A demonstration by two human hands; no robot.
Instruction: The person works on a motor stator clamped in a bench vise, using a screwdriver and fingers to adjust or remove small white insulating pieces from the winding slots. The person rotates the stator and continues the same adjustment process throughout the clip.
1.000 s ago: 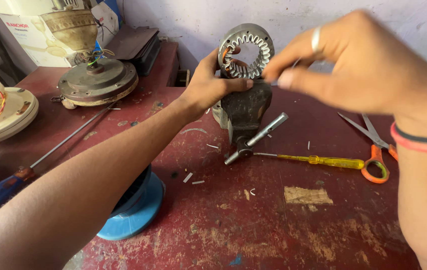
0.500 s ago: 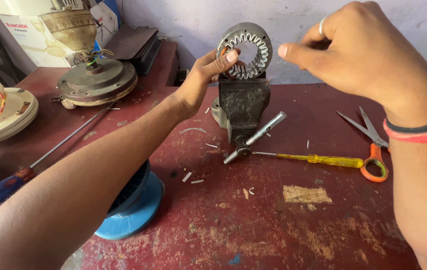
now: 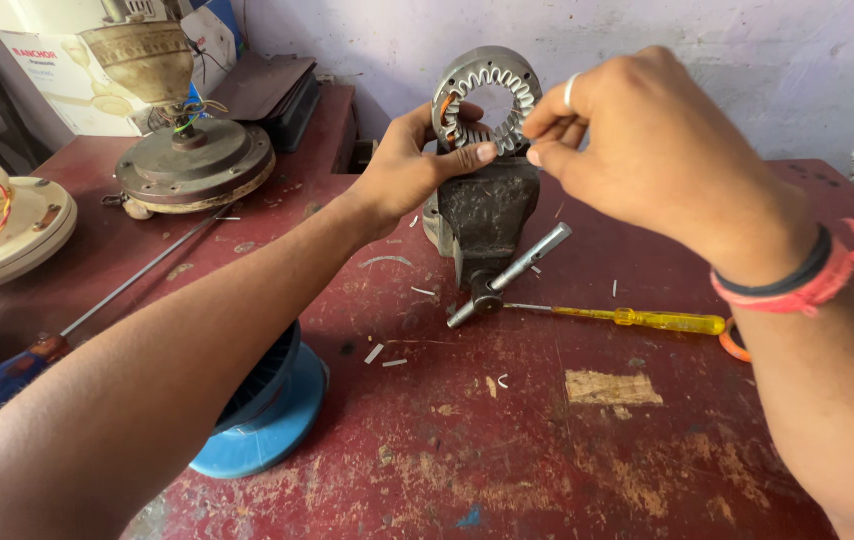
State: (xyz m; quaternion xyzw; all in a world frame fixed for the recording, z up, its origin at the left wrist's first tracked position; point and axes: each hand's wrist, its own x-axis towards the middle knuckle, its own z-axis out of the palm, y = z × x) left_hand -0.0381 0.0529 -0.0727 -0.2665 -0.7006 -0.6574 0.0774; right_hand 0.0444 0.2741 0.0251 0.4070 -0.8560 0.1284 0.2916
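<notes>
Right fingertips (image 3: 539, 150) pinched tight together, pressed against the lower right rim of a toothed metal ring (image 3: 487, 60); impossible to tell whether anything thin sits between them. Left thumb (image 3: 475, 153) laid across the lower front of the same ring, other fingers curled round behind its left side, so a firm grasp by the left hand (image 3: 402, 175). Right hand (image 3: 647, 150) raised and bent at the wrist, with a silver band on one finger and a black and a red band round the wrist. Ring held upright, on edge, in the top of a dark vise (image 3: 487, 215) near the middle of the bench (image 3: 547, 460), towards its back edge. Judging by the slots: almost all of the inner teeth bare, only a trace of orange at the left inside edge, so early in the work on the ring, with nearly every slot left to deal with. Vise handle (image 3: 512, 272) slanting down in front, just touching the tip of a yellow screwdriver (image 3: 637, 319) lying towards the right edge. Short pale scraps scattered around the vise. Blue spool (image 3: 267, 420) near the front left, under the left forearm. Long screwdriver (image 3: 137, 275) and a round fan motor (image 3: 194, 165) towards the back left corner.
</notes>
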